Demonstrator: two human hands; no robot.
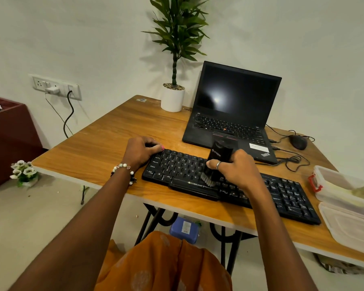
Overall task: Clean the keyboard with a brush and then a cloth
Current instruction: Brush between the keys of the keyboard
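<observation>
Your right hand [237, 171] grips the light, stiff-bodied brush [215, 162] by its barrel, soft bristles on the central keyboard [177, 164], whose ten-o'clock corner your left hand [142, 151] pinches steady.

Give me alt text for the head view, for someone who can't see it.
The right hand grips a black brush, bristles down on the middle of a black keyboard, while the left hand holds the keyboard's far left corner. They sit on a wooden table with an open laptop, a mouse, a potted plant and plastic tubs.
</observation>
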